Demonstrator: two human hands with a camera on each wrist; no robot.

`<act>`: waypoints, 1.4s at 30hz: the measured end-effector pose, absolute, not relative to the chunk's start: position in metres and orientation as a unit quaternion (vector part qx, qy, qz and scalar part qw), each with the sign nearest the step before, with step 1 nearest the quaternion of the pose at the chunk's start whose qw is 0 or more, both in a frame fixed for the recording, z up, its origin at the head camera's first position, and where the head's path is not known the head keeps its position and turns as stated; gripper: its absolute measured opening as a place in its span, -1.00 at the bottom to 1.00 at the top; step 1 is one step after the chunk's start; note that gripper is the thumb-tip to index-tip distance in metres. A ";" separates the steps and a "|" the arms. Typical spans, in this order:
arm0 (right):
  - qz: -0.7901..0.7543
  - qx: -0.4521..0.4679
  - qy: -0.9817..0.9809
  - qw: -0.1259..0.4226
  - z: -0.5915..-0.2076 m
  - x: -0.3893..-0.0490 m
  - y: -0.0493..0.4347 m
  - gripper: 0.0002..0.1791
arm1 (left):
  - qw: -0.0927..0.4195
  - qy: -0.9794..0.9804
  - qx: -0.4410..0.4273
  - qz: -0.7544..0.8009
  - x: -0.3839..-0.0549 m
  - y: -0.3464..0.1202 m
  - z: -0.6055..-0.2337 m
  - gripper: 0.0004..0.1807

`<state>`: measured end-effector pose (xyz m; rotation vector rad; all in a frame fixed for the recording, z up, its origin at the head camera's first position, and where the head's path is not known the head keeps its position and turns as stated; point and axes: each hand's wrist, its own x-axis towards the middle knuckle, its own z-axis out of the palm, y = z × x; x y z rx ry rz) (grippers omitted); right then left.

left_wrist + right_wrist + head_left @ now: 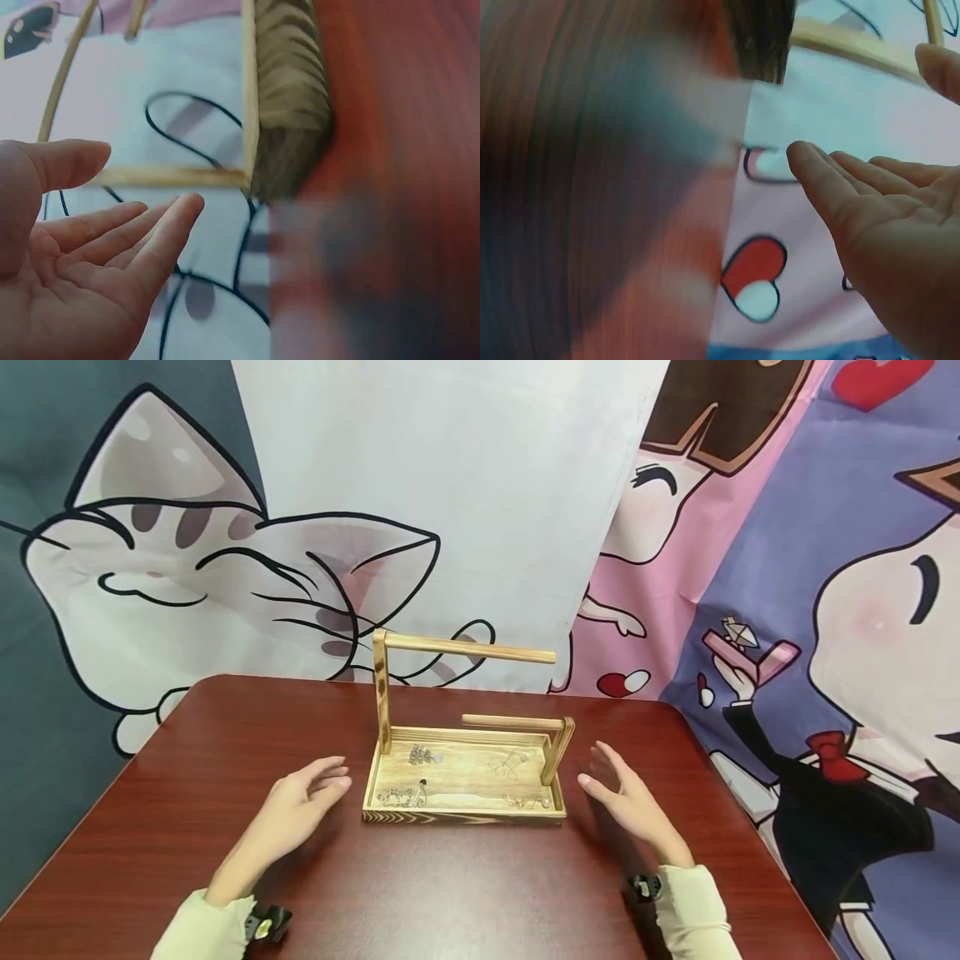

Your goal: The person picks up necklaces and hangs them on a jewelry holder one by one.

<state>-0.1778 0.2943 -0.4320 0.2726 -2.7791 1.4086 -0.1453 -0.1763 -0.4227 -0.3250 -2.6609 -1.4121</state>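
Note:
A shallow wooden jewelry stand (pixel 465 817) with a tray base sits on the table between my two hands. A tall post at its left carries a long upper bar (pixel 472 648); a short post at its right carries a lower bar (pixel 513 722). Inside the tray lie silvery chains (pixel 422 755), a second silvery cluster (pixel 405 795) and thin gold chains (pixel 510 766). My left hand (pixel 303 797), fingers relaxed, is just off the stand's left end and holds nothing. Past the right end, my right hand (pixel 626 793) is likewise apart from it, fingers extended and holding nothing.
The stand rests on a dark red-brown table (pixel 450 885) with rounded back corners. Behind the table hangs a cloth backdrop (pixel 457 485) with a cartoon cat and figures. Each wrist wears a small black camera, such as the left one (pixel 267 922).

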 end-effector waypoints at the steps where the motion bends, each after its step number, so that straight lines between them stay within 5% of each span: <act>1: 0.467 0.087 -0.880 0.000 -0.433 -0.178 0.290 -0.20 | 0.058 -0.870 -0.115 -0.475 -0.146 -0.170 -0.421 -0.53; 27: 0.653 -0.042 -0.751 -0.087 -0.459 -0.187 0.248 -0.27 | -0.002 -0.854 -0.218 -0.472 -0.181 -0.043 -0.429 -0.66; 42: 0.627 -0.011 -0.773 -0.097 -0.463 -0.188 0.247 -0.26 | -0.005 -0.879 -0.243 -0.409 -0.185 0.021 -0.435 -0.73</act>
